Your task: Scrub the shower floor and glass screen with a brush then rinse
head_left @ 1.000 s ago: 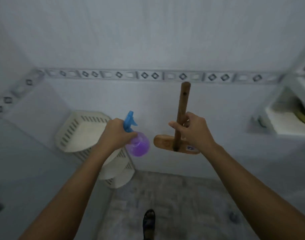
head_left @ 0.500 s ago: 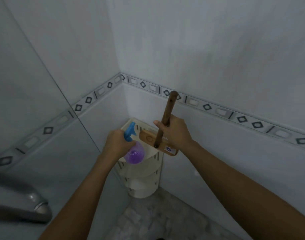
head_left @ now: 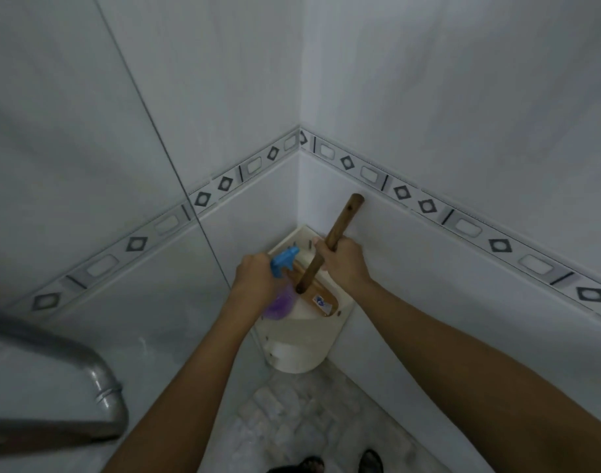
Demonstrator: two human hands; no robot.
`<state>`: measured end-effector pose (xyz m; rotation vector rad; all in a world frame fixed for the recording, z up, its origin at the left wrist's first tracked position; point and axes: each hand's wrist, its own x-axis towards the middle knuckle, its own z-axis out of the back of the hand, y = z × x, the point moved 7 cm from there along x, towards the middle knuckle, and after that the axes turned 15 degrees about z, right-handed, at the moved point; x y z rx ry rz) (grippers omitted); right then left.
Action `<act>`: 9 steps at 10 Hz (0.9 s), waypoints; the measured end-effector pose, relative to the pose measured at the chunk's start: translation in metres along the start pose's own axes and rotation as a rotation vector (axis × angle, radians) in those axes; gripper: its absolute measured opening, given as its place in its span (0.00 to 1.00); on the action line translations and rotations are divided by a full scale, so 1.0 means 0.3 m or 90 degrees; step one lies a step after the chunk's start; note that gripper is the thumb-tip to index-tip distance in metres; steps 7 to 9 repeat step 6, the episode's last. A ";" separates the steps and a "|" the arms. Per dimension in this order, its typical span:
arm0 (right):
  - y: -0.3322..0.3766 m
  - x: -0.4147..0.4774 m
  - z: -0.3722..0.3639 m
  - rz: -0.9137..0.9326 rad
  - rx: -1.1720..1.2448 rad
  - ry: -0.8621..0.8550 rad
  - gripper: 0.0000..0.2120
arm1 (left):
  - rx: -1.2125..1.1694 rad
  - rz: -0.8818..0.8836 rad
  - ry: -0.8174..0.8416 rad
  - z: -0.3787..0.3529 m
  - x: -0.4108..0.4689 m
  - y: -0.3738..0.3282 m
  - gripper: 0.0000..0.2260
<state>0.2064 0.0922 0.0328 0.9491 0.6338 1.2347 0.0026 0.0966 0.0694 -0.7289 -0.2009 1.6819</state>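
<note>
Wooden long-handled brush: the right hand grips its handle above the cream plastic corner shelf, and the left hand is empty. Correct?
No, the left hand is not empty: in the head view it holds a purple spray bottle with a blue trigger. The rest stands: the right hand grips the wooden long-handled brush by its handle above the cream plastic corner shelf.
</note>
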 end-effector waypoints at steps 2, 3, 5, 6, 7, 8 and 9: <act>0.005 0.026 -0.003 0.023 -0.008 0.007 0.23 | -0.014 0.007 -0.017 -0.008 0.008 0.009 0.09; 0.023 0.036 0.000 0.032 -0.019 0.031 0.18 | -0.017 -0.002 -0.029 -0.012 0.009 0.011 0.08; 0.024 0.007 0.002 0.019 -0.012 0.082 0.08 | 0.011 -0.001 -0.028 -0.020 0.011 0.012 0.11; 0.048 -0.026 0.049 0.019 -0.013 0.074 0.05 | 0.104 -0.049 -0.082 -0.005 -0.016 -0.037 0.20; 0.048 -0.026 0.049 0.019 -0.013 0.074 0.05 | 0.104 -0.049 -0.082 -0.005 -0.016 -0.037 0.20; 0.048 -0.026 0.049 0.019 -0.013 0.074 0.05 | 0.104 -0.049 -0.082 -0.005 -0.016 -0.037 0.20; 0.048 -0.026 0.049 0.019 -0.013 0.074 0.05 | 0.104 -0.049 -0.082 -0.005 -0.016 -0.037 0.20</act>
